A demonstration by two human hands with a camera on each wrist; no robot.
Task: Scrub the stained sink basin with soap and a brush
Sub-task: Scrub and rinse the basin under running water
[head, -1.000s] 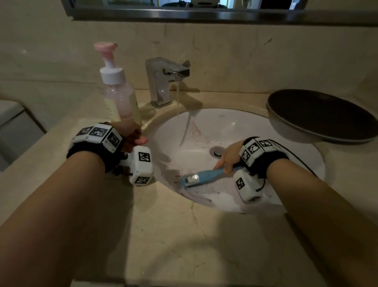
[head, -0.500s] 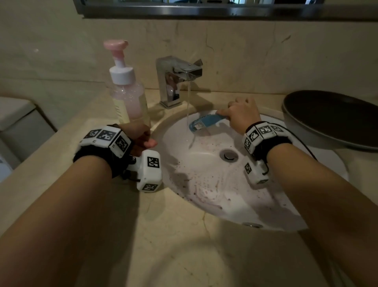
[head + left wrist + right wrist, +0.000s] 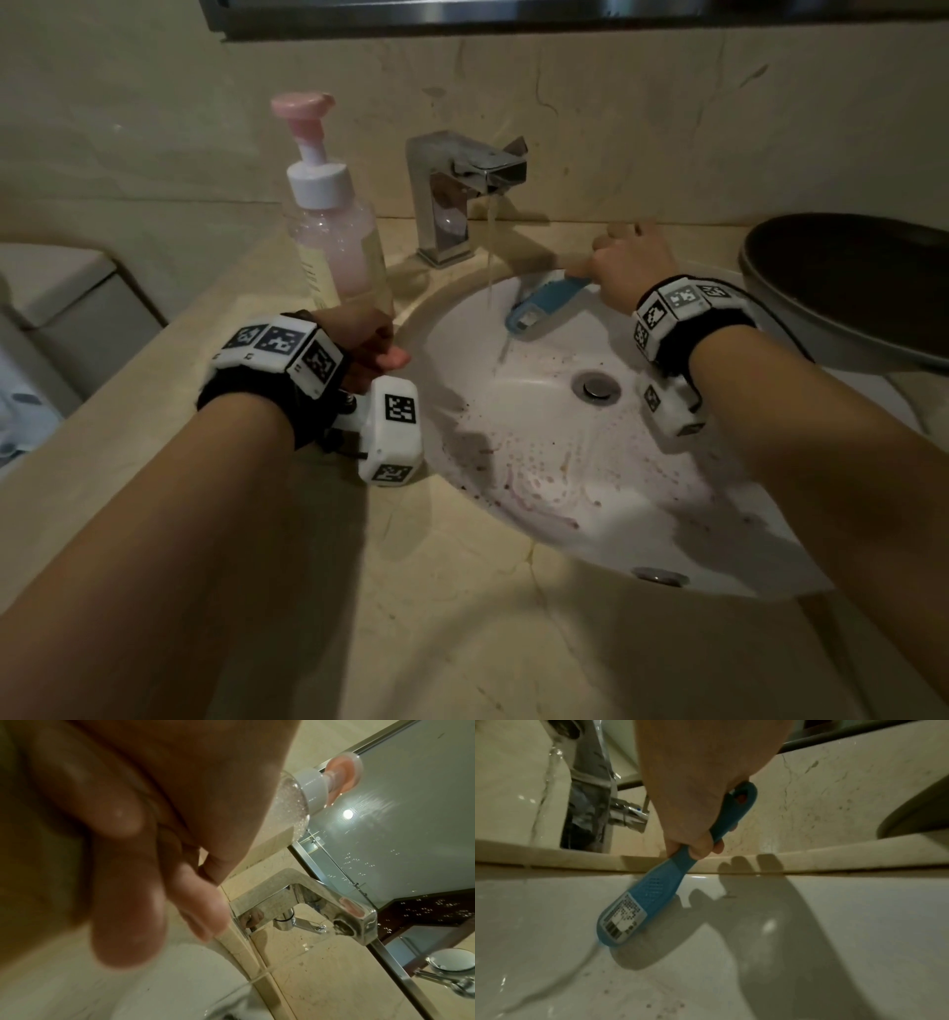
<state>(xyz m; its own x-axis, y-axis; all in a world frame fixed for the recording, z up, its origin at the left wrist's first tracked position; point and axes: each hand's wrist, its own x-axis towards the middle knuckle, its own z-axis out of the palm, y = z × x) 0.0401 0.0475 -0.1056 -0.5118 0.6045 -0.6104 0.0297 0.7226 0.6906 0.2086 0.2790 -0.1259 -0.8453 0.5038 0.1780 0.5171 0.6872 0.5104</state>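
The white sink basin carries purple stains and specks across its floor and near wall. My right hand grips the handle of a blue brush at the basin's far rim. The brush head presses bristles-down on the far wall, right beside the water stream. My left hand rests on the counter at the basin's left rim, fingers loosely curled and holding nothing. A clear soap pump bottle with a pink top stands just behind it.
The chrome faucet at the back runs a thin stream into the basin. A dark round pan sits on the counter at the right, overhanging the basin rim. The drain is in the middle. Beige stone counter lies in front.
My right hand carried the brush from the basin's near left wall up to the far wall beside the water stream. The left hand stayed at the rim.
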